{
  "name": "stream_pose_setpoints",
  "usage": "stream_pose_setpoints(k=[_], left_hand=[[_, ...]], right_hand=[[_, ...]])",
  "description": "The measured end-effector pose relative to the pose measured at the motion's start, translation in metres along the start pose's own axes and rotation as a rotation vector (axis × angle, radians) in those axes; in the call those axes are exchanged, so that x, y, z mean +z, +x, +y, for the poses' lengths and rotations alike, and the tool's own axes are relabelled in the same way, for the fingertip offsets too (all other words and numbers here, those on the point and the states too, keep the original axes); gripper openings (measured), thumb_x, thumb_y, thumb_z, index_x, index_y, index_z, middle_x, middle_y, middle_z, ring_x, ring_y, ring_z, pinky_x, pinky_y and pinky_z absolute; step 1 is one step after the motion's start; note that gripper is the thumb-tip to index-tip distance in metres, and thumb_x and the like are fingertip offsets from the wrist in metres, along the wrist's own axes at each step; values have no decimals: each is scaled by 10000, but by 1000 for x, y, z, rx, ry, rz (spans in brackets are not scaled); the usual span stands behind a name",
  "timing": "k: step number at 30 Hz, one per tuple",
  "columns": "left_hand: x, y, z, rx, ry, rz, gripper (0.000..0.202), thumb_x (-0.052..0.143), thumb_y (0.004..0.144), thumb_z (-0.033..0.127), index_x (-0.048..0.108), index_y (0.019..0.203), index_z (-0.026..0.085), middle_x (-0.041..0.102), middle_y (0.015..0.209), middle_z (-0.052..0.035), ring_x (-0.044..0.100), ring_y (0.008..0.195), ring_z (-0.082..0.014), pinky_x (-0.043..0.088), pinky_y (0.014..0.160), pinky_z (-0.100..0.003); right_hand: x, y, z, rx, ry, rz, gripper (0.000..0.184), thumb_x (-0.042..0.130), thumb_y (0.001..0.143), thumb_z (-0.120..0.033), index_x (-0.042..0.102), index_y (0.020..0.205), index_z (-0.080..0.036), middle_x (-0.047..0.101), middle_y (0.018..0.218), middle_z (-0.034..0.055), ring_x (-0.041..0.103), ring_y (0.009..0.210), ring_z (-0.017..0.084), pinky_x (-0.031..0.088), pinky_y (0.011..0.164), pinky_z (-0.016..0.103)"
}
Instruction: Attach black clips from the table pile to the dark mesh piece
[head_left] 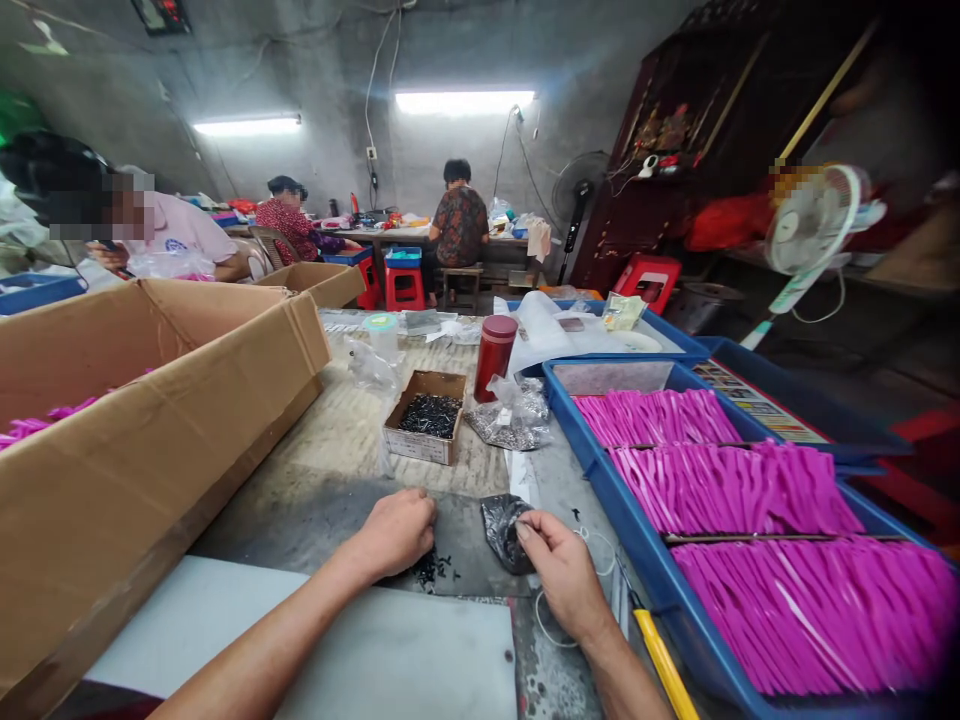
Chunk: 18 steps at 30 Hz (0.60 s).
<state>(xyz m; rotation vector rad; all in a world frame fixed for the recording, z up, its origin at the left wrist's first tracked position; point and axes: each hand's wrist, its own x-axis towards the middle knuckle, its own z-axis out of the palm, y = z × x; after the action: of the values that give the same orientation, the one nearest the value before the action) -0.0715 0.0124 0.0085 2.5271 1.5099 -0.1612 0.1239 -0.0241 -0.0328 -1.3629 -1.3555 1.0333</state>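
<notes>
My right hand (559,570) pinches the edge of a small plastic bag (504,530) with dark contents, which rests on the dark mat. To the left of it, my left hand (397,530) is closed, its knuckles up and its fingertips hidden beneath. Small black pieces (433,570) lie in a loose pile beside and under that hand. Beyond both hands stands a little open cardboard box (421,448) filled with similar black pieces. A clear bag of small metallic parts (514,425) lies to the right of this box.
A large cardboard box (172,400) takes up the left side. Blue trays (600,470) of pink strips (735,490) line the right, near a yellow-handled tool (664,665). A red lidded flask (495,360) stands at the back. Several people sit at other benches.
</notes>
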Motion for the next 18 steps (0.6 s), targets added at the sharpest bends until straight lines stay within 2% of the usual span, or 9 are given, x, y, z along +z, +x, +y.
stream_pose_setpoints(k=[4, 10, 14, 18], left_hand=[[-1, 0, 4, -9, -30, 65, 186, 388, 633, 110, 560, 668, 171, 591, 744, -55, 541, 738, -176, 374, 612, -233], [0, 3, 7, -52, -140, 159, 188, 388, 628, 123, 560, 654, 195, 572, 568, -5, 535, 576, -155, 316, 512, -216], [3, 5, 11, -6, -283, 212, 204, 373, 606, 80, 547, 627, 184, 515, 503, 28, 488, 506, -113, 287, 483, -191], [9, 7, 16, 41, -435, 284, 223, 364, 598, 53, 546, 636, 175, 499, 506, 40, 461, 499, -96, 299, 493, -179]], right_hand=[[-3, 0, 1, -42, -163, 39, 212, 401, 746, -311, 533, 718, -147, 529, 592, 1, 472, 560, 134, 356, 520, 221], [-1, 0, 1, -246, -673, 43, 178, 385, 749, -186, 560, 716, -173, 604, 696, 35, 539, 701, 172, 344, 640, 260], [6, 3, 3, -208, -892, -2, 191, 385, 746, -136, 562, 688, -178, 608, 701, 36, 546, 719, 169, 318, 627, 256], [13, 5, 1, -133, -1035, 8, 155, 413, 738, -135, 555, 688, -175, 607, 714, 44, 547, 723, 183, 293, 606, 267]])
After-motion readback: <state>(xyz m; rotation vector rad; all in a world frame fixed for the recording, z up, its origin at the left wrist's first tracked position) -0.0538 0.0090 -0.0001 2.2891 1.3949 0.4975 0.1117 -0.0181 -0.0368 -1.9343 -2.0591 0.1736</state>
